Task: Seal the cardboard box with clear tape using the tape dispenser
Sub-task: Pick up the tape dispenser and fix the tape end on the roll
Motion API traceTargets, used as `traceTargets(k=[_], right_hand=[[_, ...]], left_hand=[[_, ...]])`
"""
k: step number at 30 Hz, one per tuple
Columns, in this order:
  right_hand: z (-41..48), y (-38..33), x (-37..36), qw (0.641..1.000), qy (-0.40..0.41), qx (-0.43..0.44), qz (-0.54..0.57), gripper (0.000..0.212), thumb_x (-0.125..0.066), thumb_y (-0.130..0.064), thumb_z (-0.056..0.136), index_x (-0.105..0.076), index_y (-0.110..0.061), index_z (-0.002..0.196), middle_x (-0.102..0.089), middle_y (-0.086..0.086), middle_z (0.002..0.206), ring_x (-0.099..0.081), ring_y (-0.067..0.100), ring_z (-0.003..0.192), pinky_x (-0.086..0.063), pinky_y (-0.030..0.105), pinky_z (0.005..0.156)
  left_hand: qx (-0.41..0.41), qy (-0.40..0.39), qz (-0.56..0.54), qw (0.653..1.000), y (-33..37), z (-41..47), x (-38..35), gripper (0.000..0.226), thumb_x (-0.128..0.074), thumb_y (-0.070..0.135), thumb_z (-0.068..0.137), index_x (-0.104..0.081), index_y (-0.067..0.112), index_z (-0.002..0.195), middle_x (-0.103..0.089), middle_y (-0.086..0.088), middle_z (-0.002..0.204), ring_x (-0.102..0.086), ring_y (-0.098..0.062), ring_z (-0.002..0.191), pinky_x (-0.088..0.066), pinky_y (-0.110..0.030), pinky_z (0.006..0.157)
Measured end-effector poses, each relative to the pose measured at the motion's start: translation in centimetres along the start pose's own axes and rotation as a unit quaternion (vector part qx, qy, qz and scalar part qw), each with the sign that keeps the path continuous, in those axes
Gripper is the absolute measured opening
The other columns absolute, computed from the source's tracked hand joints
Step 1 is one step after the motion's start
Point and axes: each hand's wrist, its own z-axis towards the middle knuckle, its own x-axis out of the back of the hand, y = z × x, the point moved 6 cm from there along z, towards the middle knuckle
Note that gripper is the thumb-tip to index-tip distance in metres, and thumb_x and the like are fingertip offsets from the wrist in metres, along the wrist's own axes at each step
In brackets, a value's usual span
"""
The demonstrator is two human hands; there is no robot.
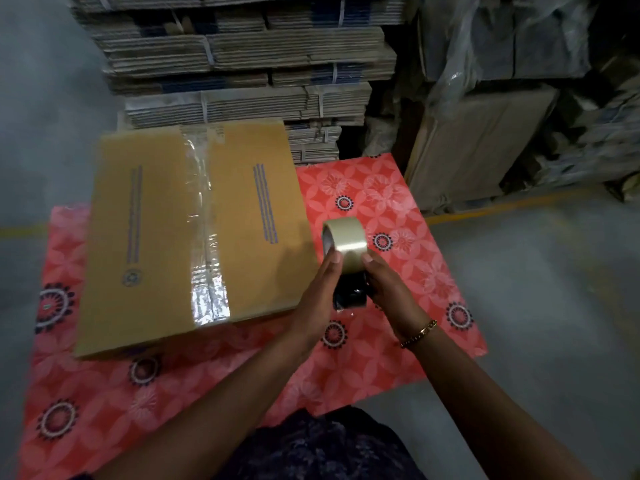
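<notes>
The cardboard box (188, 237) lies closed on a pink flower-patterned mat (374, 202) spread over the grey floor (540, 306). It fills the mat's part toward 10 o'clock. 1 strip of clear tape (204, 230) runs along its centre seam from the far edge to the near edge and folds over the near side, wrinkled and shiny at the near end. Each of the 2 top flaps carries a line of blue print.

Just beside the box, at its 3 o'clock side, both hands hold the tape dispenser (348, 271) above the mat. The clear tape roll (344, 239) sits at the top of it, and the black body hangs below between the palms. The left hand (320, 292) grips from the 9 o'clock side, its fingers (334, 259) pressed against the roll. The right hand (388, 285) grips from the 3 o'clock side, fingers clenched round the black body with the thumb on the roll. A gold bracelet (419, 334) circles the right wrist.

At 12 o'clock beyond the box stand stacks of flattened cartons (242, 57) tied in bundles. At 2 o'clock are large boxes wrapped in plastic sheet (485, 46).
</notes>
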Motion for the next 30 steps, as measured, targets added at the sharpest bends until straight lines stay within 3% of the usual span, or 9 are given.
traceTargets(k=[4,8,10,14,17,19,23,25,30], right_hand=[[1.9,0.7,4.8,0.999,0.026,-0.024,0.018,0.046,-0.048,-0.042,0.090,-0.055,-0.025,0.133,-0.065,-0.001,0.127,-0.063,0.012,0.117,-0.050,0.025,0.091],[4.9,1.6,9.1,0.998,0.039,-0.056,0.014,0.040,-0.053,-0.049,0.085,-0.061,-0.030,0.120,-0.067,-0.004,0.121,-0.062,0.013,0.115,-0.047,0.030,0.092],[6.7,2.3,11.1,0.997,0.039,-0.067,0.010,0.041,-0.054,-0.051,0.083,-0.062,-0.029,0.118,-0.067,-0.004,0.119,-0.063,0.013,0.112,-0.046,0.031,0.091],[10.1,3.3,13.9,0.995,0.044,-0.085,0.014,0.022,-0.048,-0.034,0.095,-0.062,-0.022,0.106,-0.067,-0.001,0.101,-0.066,0.003,0.083,-0.053,0.020,0.072],[12.1,4.2,15.3,0.994,0.051,-0.100,-0.004,0.044,-0.050,-0.041,0.095,-0.054,-0.012,0.127,-0.066,0.010,0.114,-0.068,0.013,0.090,-0.055,0.026,0.072],[13.3,5.1,15.9,0.992,0.050,-0.114,-0.014,0.056,-0.053,-0.048,0.090,-0.050,-0.012,0.132,-0.065,0.011,0.118,-0.068,0.020,0.097,-0.054,0.032,0.077],[14.1,6.0,16.7,0.990,0.059,-0.131,-0.012,0.034,-0.045,-0.026,0.101,-0.042,-0.011,0.132,-0.063,0.004,0.100,-0.065,0.012,0.077,-0.055,0.022,0.059],[14.3,6.4,16.7,0.989,0.054,-0.134,-0.006,0.029,-0.045,-0.023,0.101,-0.042,-0.014,0.128,-0.064,0.005,0.095,-0.066,0.015,0.073,-0.057,0.028,0.062],[14.6,7.5,16.8,0.988,0.062,-0.144,0.002,0.037,-0.052,-0.019,0.094,-0.044,-0.010,0.129,-0.065,0.006,0.099,-0.067,0.015,0.078,-0.056,0.032,0.070]], left_hand=[[0.007,-0.026,0.000,1.000,-0.3,3.8,-3.9,0.031,-0.025,0.031,0.109,-0.049,0.031,0.128,-0.061,0.021,0.108,-0.065,0.020,0.083,-0.048,-0.003,0.068],[0.027,-0.012,-0.004,1.000,-1.4,8.3,-6.8,0.033,-0.022,0.034,0.109,-0.052,0.044,0.106,-0.059,0.024,0.103,-0.062,0.024,0.076,-0.047,-0.003,0.063],[0.039,0.006,-0.004,0.999,-2.7,11.1,-7.3,0.036,-0.022,0.042,0.107,-0.057,0.043,0.116,-0.064,0.020,0.107,-0.065,0.019,0.082,-0.049,-0.006,0.065],[0.068,0.036,0.014,0.997,-4.7,15.4,-8.1,0.060,-0.026,0.060,0.100,-0.056,0.025,0.140,-0.066,0.005,0.131,-0.065,0.004,0.108,-0.048,-0.024,0.088],[0.087,0.065,0.010,0.994,-5.4,17.5,-8.3,0.064,-0.028,0.061,0.100,-0.052,0.022,0.144,-0.062,-0.002,0.140,-0.062,-0.007,0.119,-0.049,-0.029,0.092],[0.086,0.074,0.001,0.994,-5.9,18.8,-8.5,0.061,-0.027,0.056,0.102,-0.052,0.019,0.144,-0.062,-0.004,0.140,-0.063,-0.009,0.118,-0.052,-0.030,0.092],[0.090,0.084,-0.023,0.992,-7.1,20.6,-8.7,0.056,-0.027,0.046,0.106,-0.051,0.011,0.143,-0.065,-0.007,0.128,-0.071,0.003,0.089,-0.056,-0.017,0.068],[0.099,0.093,-0.042,0.990,-7.8,21.1,-8.8,0.054,-0.029,0.042,0.106,-0.051,0.008,0.142,-0.065,-0.011,0.127,-0.073,0.001,0.086,-0.057,-0.018,0.066],[0.112,0.114,-0.085,0.984,-9.2,21.6,-9.0,0.060,-0.038,0.046,0.102,-0.051,0.001,0.140,-0.057,-0.030,0.137,-0.063,-0.035,0.115,-0.055,-0.041,0.091]])
